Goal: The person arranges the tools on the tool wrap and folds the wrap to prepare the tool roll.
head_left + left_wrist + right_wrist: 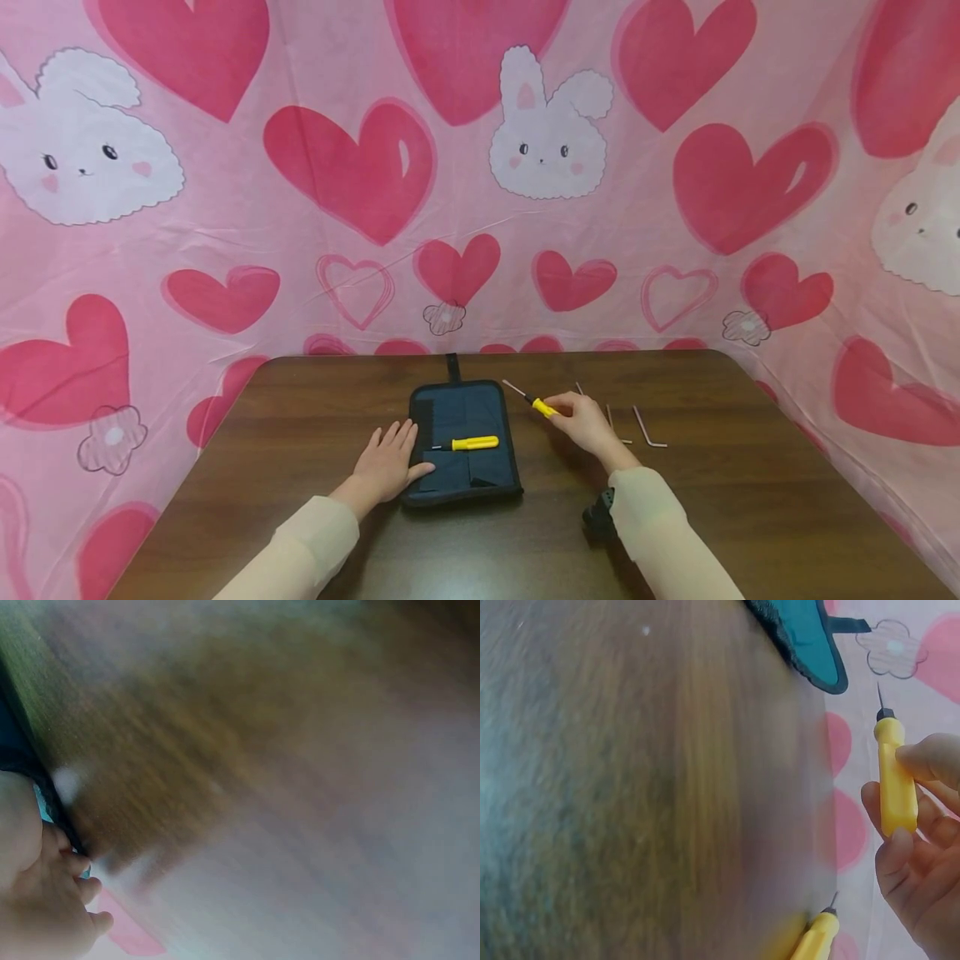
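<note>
A dark blue tool pouch (450, 479) with black trim lies unfolded on the table. On it rests a yellow-handled screwdriver (476, 443), its shaft pointing left. My left hand (384, 463) lies flat along the pouch's left edge, fingers extended and thumb over the fabric. To the right of the pouch, my right hand (585, 421) pinches another yellow screwdriver (897, 776) by its handle, the thin shaft aimed away towards the pouch's upper right corner. A further yellow screwdriver (817, 936) shows low in the right wrist view.
Right of my right hand lies a bent metal key (649, 433); a second thin bent rod (611, 417) is partly hidden by the hand. A black strap (453, 368) extends from the pouch towards the far edge of the brown table (300, 400). Behind hangs a pink heart-patterned cloth (465, 217).
</note>
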Available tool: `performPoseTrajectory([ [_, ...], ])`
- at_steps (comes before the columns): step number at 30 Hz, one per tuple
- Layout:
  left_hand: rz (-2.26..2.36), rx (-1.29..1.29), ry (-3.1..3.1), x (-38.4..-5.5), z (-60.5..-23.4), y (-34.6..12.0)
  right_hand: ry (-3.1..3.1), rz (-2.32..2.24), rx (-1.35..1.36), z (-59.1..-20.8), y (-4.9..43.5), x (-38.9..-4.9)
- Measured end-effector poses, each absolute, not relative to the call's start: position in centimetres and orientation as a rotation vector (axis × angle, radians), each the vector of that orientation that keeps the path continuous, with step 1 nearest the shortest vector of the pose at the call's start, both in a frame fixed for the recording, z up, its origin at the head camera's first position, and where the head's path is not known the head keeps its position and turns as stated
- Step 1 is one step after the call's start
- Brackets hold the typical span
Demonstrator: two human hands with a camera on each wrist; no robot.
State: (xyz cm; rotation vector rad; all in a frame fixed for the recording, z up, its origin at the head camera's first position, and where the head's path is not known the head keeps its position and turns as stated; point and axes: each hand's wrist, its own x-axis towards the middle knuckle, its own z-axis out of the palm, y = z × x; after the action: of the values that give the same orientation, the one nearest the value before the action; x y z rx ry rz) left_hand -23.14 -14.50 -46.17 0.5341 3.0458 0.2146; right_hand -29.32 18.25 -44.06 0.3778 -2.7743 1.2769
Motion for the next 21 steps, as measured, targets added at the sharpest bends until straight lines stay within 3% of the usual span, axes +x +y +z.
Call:
performPoseTrajectory([
  [21, 0.214, 0.54, 3.047, -23.0, -45.9, -14.5, -2.773, 1.37, 0.59, -43.0, 16.1, -29.3],
])
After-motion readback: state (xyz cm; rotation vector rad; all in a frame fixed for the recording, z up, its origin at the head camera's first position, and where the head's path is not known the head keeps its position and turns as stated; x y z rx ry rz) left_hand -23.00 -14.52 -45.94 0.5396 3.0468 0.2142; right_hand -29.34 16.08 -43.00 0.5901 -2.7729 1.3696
